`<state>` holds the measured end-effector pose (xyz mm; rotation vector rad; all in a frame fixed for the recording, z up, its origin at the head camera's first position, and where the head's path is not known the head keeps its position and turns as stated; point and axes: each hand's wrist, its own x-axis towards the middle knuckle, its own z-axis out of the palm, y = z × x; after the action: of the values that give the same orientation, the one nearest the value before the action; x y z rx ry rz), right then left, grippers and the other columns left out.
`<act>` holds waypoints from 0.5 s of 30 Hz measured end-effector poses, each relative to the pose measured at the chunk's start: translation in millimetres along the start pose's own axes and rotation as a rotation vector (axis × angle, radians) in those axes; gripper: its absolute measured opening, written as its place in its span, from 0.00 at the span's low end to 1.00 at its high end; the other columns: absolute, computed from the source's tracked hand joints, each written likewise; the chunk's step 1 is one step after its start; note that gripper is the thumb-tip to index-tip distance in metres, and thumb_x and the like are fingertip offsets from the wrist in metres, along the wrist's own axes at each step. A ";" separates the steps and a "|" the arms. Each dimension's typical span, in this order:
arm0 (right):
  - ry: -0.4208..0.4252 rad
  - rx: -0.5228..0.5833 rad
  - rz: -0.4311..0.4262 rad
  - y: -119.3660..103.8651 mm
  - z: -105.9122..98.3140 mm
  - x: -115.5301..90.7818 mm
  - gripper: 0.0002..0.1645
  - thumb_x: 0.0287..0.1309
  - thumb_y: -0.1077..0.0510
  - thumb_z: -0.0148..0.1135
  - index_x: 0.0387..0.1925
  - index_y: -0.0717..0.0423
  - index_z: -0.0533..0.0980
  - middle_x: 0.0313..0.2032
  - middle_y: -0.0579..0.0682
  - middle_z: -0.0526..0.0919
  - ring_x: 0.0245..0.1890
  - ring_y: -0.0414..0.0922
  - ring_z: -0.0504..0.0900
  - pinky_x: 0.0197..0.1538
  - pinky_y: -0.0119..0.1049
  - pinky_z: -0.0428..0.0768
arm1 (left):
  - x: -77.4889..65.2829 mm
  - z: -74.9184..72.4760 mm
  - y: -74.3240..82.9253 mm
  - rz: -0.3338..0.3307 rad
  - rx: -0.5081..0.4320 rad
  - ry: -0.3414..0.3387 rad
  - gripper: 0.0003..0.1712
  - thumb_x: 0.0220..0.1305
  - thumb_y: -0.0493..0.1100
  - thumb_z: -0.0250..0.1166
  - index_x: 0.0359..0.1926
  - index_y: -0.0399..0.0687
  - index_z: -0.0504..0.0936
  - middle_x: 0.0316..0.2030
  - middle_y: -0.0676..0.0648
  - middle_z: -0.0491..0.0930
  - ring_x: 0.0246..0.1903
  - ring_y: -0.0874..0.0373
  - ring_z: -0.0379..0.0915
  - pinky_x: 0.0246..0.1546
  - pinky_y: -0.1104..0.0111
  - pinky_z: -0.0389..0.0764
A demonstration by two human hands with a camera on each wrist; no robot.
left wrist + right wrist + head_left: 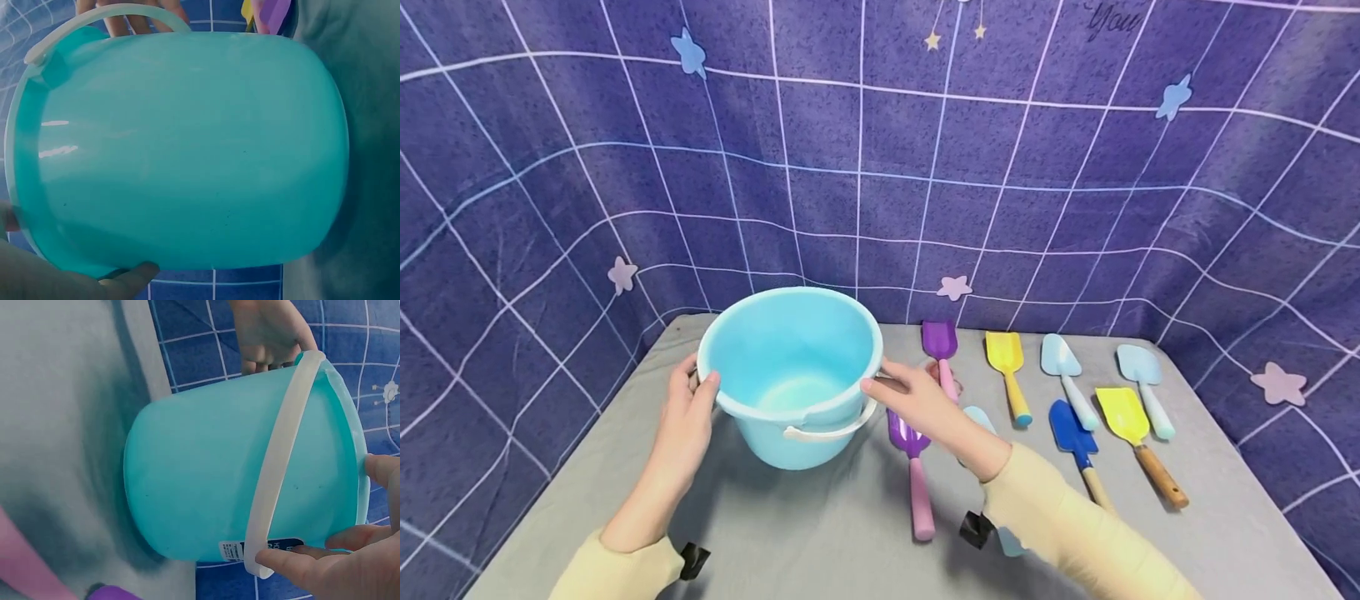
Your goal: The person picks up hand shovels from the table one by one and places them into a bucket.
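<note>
A light blue bucket [797,446] with a white handle [831,433] stands upright between my two hands, its inside bare to view. My left hand [681,421] grips the left side of its rim, thumb at the top edge. On the opposite side, my right hand [925,408] holds the rim with the thumb on top and fingers beneath. In the right wrist view, a fingertip of that hand touches the handle [284,444], near a label on the bucket wall. Whether the bucket's base touches the cloth, I cannot tell.
Right of the bucket lie a purple scoop [939,340], a slotted purple scoop [920,500], a yellow scoop [1004,352], light blue shovels [1060,357], a blue trowel [1071,427] and a wooden-handled yellow shovel [1122,414]. My right arm partly covers another light blue tool [979,417].
</note>
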<state>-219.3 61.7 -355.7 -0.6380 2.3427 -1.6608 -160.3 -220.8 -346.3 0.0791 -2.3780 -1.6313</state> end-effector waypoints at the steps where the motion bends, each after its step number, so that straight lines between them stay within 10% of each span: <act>1: -0.002 0.003 -0.004 2.3 -0.2 -3.1 0.35 0.62 0.47 0.58 0.67 0.55 0.63 0.60 0.56 0.72 0.59 0.48 0.74 0.59 0.43 0.71 | -2.7 0.2 0.1 -0.002 -0.004 -0.013 0.35 0.74 0.51 0.38 0.71 0.34 0.40 0.69 0.33 0.51 0.68 0.44 0.52 0.64 0.60 0.60; 6: -0.027 0.033 -0.036 11.4 3.3 -16.3 0.33 0.63 0.51 0.57 0.66 0.56 0.63 0.57 0.59 0.75 0.57 0.49 0.75 0.59 0.42 0.72 | -11.8 -0.8 -3.2 -0.042 -0.079 -0.055 0.33 0.74 0.48 0.36 0.70 0.34 0.38 0.69 0.31 0.50 0.67 0.48 0.52 0.53 0.84 0.64; 15: -0.051 -0.014 -0.119 15.1 12.6 -28.8 0.38 0.63 0.52 0.58 0.70 0.51 0.56 0.63 0.56 0.69 0.60 0.48 0.72 0.57 0.42 0.73 | -15.4 -5.9 -11.8 -0.055 -0.046 -0.034 0.32 0.74 0.49 0.38 0.68 0.33 0.41 0.64 0.31 0.56 0.57 0.61 0.61 0.45 0.88 0.62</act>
<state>-192.2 68.3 -376.6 -0.8280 2.3242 -1.6563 -145.2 -227.6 -358.0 0.1104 -2.3823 -1.7248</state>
